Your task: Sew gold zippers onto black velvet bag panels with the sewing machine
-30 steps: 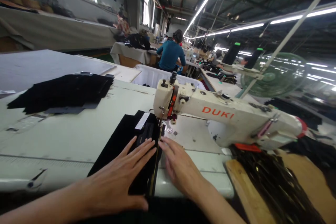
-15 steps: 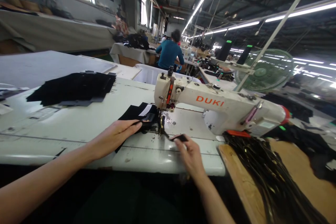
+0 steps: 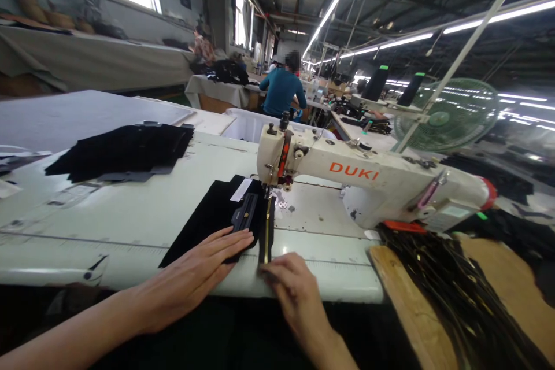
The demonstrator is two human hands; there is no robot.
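Note:
A black fabric panel [image 3: 203, 214] lies flat on the sewing table, left of the needle. It carries a white label [image 3: 241, 189] and a dark plate with a small gold piece [image 3: 245, 214]. My left hand [image 3: 203, 269] rests flat on the panel's near edge, fingers stretched out. A black zipper tape with gold teeth [image 3: 267, 225] runs from under the presser foot of the sewing machine [image 3: 321, 167] toward me. My right hand [image 3: 295, 286] pinches the near end of this zipper at the table's front edge.
A stack of black cut pieces [image 3: 125, 150] lies on the table's left. Many zipper strips [image 3: 455, 289] hang over a wooden board [image 3: 399, 283] at right. Beyond the machine stand a green fan [image 3: 446, 118] and thread cones [image 3: 376, 84]. A person in blue [image 3: 280, 91] sits farther ahead.
My right hand has drawn the zipper end toward me and slightly left, so the tape lies straighter. My left hand has moved nearer and flattened on the panel, which now lies spread out.

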